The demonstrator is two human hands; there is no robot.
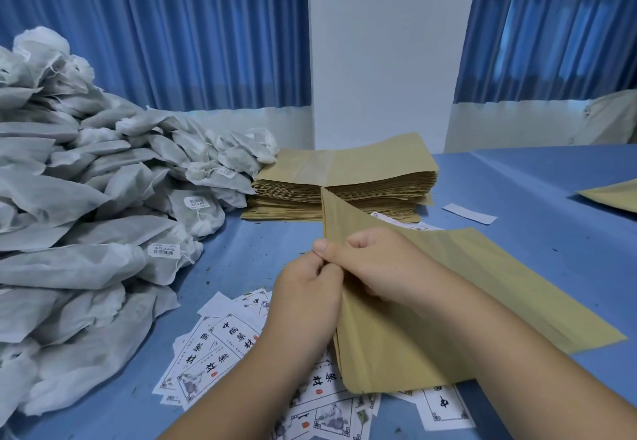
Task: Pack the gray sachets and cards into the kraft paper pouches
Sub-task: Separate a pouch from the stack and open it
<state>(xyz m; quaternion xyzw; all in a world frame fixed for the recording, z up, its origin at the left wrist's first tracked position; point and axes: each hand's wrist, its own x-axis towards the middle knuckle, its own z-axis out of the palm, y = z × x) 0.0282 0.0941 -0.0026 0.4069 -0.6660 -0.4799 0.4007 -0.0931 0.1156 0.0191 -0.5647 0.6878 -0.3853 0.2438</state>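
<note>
left hand (306, 288), right hand (372, 264), both pinching, touching

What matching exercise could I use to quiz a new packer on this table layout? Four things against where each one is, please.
Things:
1. gray sachets
2. stack of kraft pouches
3. printed cards
4. single kraft pouch

Places:
A. pinched at one edge by the left hand and right hand
B. heaped along the table's left side
C. far centre of the table, piled flat
D. scattered on the blue table under the hands

Pairs: 1-B, 2-C, 3-D, 4-A
</note>
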